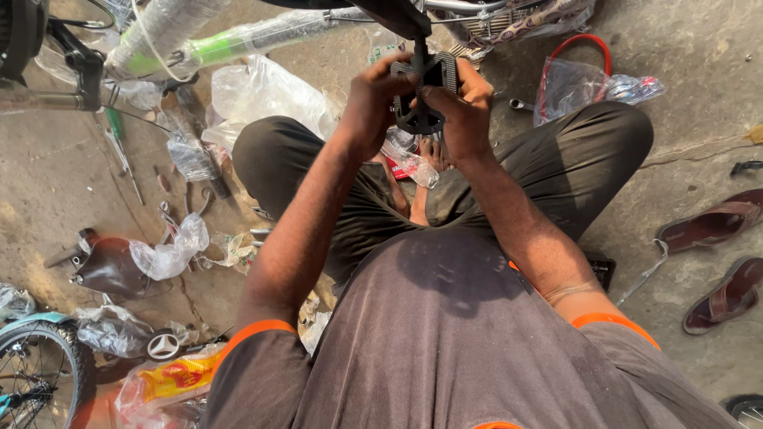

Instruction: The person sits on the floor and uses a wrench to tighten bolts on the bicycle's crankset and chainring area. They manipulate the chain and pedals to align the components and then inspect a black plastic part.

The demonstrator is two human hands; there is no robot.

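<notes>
I squat on a concrete floor and look down over my grey shirt and dark trousers. Both hands are raised in front of me around a black bicycle pedal that hangs from a dark crank arm. My left hand grips the pedal's left side. On the right side my right hand closes over it, fingers on its face. The pedal's lower round end shows between my thumbs.
A bicycle frame wrapped in clear plastic lies at the top left. Plastic bags, a brown saddle, a screwdriver and small tools litter the left floor. A wheel sits at the bottom left, brown sandals at the right.
</notes>
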